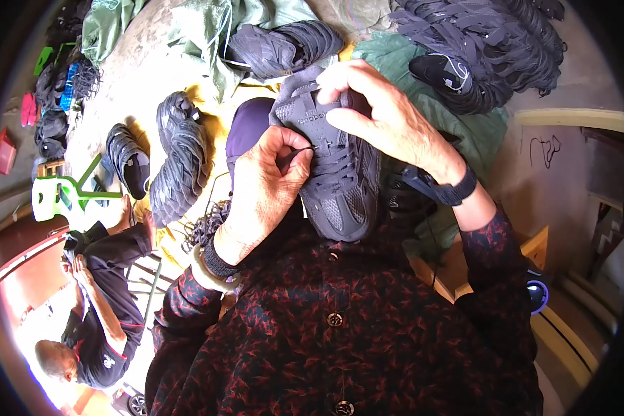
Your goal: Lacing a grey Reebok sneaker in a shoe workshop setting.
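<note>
A black sneaker [336, 191] with its toe toward me rests upright over my lap, partly laced across the front. My left hand [263, 180] is at its left eyelets, thumb and forefinger pinched on a black shoelace [312, 147]; only a short tip shows. Over the collar and tongue [312, 114] on the right side is my right hand [388, 114]. Its thumb and bent fingers are apart, with nothing visible between them. The palm hides part of the shoe opening.
Nested black shoes [180, 159] lie to the left, with more [284, 48] beyond the sneaker. A large pile [485, 41] lies far right on green sacking [464, 139]. At left, a person [97, 312] sits handling something dark near a green-white stool [59, 197].
</note>
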### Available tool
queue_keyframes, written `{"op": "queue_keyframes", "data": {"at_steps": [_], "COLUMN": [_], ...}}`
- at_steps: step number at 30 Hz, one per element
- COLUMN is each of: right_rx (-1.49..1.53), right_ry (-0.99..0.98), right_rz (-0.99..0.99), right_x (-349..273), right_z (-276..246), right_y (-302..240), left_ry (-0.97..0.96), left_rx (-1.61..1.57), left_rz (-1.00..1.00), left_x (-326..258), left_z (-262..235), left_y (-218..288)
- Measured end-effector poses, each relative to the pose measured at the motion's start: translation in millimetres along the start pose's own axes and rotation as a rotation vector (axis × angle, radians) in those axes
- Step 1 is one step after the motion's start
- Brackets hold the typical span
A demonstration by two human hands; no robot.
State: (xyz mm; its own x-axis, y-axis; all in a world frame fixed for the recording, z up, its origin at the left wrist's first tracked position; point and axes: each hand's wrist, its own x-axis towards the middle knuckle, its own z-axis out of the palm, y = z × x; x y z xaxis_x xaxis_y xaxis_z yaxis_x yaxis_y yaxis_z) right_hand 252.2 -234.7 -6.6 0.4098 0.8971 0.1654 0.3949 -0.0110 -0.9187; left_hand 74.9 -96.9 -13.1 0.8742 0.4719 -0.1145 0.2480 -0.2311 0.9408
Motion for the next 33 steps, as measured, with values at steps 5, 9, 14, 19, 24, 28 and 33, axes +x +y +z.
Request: {"op": "queue_keyframes", "data": {"at_steps": [5,9,14,19,24,28,33], "right_rx": [-0.311,-0.287,-0.259,-0.336,0.104,0.725,1.261], "right_ry": [0.048,0.027,0.025,0.112,0.4,0.54,0.407], "right_rz": [-0.175,-0.119,-0.058,-0.132,0.078,0.203,0.282], "right_x": [-23,-27,-28,-26,-40,-64,-68], "right_z": [2,5,12,13,-17,-52,-13], "right_y": [-7,-6,-8,-12,-13,7,28], "left_ry": [0.038,0.021,-0.007,-0.023,-0.059,-0.079,-0.081], "left_rx": [0.145,0.165,0.223,0.149,0.161,0.176,0.169], "left_rz": [0.006,-0.051,-0.062,-0.087,-0.061,-0.029,-0.027], "left_x": [0,3,8,4,2,2,3], "left_z": [6,6,4,0,-12,-8,-8], "left_y": [4,5,5,8,1,7,4]}}
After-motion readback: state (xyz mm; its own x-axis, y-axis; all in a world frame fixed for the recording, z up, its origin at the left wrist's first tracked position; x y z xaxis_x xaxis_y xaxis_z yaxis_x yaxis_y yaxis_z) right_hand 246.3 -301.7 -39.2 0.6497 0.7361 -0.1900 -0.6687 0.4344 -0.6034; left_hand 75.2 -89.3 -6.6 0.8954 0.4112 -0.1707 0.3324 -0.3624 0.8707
